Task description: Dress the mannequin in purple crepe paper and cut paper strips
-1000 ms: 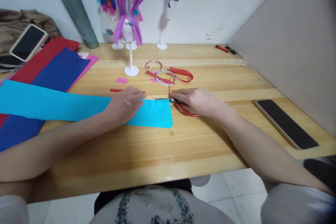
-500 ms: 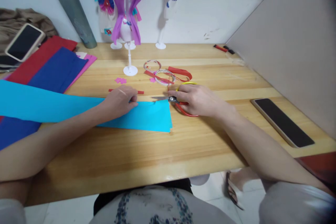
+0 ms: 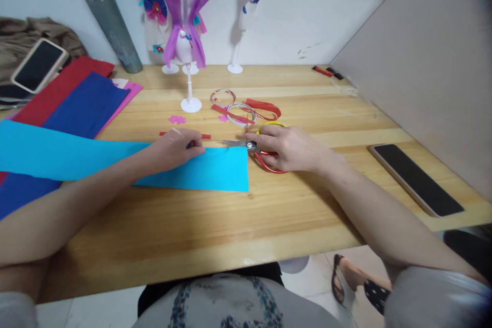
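Note:
A long bright blue strip of cloth-like material (image 3: pixel 226 171) lies flat across the table from the left, its right end squared off. My left hand (image 3: pixel 179 148) rests on the strip near its far edge, the fingers curled down and closed on the material. My right hand (image 3: pixel 290 148) is closed round the red and yellow handles of a pair of scissors (image 3: pixel 249 145). The scissors lie low over the table, their blades pointing left along the strip's far edge. A thin red strip (image 3: pixel 205 136) lies just beyond my left hand, partly covered by it.
Behind the hands are two tape rolls (image 3: pixel 241 114), a red ribbon-like piece (image 3: pixel 265 108) and a pink flower cutout (image 3: pixel 177 120). A dressed mini mannequin (image 3: pixel 188 41) stands farther back, near a flask (image 3: pixel 115 31). Folded red and blue cloth (image 3: pixel 86 102) lies left; a phone (image 3: pixel 415 179) right.
The blue strip's right end has shifted slightly left and lies straighter, its corner smoother. My left hand has moved a little to the right. The scissors stay almost in place.

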A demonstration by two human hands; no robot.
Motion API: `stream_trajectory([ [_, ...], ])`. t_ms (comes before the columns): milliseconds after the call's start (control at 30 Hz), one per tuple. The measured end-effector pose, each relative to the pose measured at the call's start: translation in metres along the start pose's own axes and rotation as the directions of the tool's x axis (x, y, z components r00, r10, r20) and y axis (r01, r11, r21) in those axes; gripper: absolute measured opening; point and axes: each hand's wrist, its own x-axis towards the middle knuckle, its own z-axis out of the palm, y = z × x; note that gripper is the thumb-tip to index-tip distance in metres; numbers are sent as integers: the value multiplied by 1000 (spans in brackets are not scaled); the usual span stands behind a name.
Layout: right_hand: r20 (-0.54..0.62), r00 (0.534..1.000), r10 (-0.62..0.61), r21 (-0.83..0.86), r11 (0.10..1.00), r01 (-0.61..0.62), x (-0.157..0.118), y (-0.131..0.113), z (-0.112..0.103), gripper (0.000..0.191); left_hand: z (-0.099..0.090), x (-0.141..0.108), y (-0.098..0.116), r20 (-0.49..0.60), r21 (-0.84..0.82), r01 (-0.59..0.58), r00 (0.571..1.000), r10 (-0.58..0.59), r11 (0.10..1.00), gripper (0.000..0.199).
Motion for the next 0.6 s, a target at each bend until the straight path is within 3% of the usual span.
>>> stream_trajectory([
  [267, -1, 999, -39, -24, 999, 39, -2, 5, 3, 52, -1, 4, -4, 12, -110, -12, 1000, 14, 994, 27],
  [467, -90, 983, -160, -97, 984, 151, -2, 7, 9, 48, 0, 3, 1, 29, -179, 1, 1000, 4, 984, 26],
  [600, -75, 988, -136, -90, 988, 129, -1, 5, 10, 49, 1, 2, 4, 29, -201, 1, 1000, 4, 980, 27],
])
